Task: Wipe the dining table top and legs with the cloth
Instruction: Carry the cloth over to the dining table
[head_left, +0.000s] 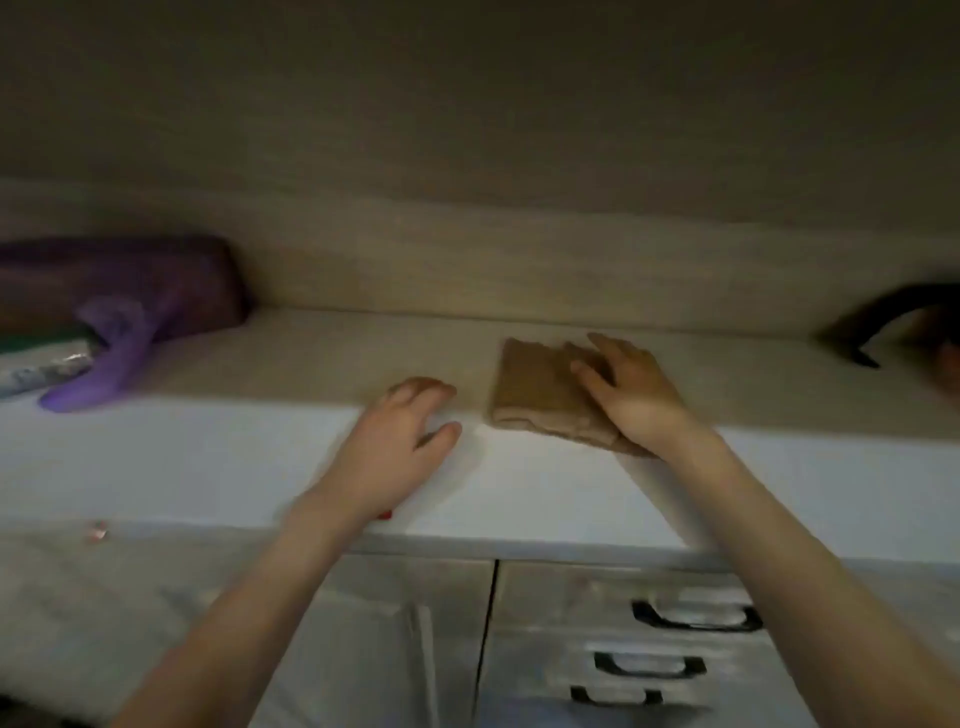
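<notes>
A folded brown cloth (537, 392) lies flat on a pale countertop (291, 452), close to its middle. My right hand (631, 395) rests palm down on the cloth's right half, fingers spread and pointing away from me. My left hand (400, 441) hovers or rests on the counter just left of the cloth, fingers loosely curved and apart, holding nothing. No dining table shows in this view. The picture is blurred.
A purple bag (135, 296) and a purple glove-like item (98, 374) sit at the counter's far left, beside a foil-wrapped thing (36, 371). A dark curved object (883, 322) is at the far right. Drawers with black handles (696, 616) are below the counter edge.
</notes>
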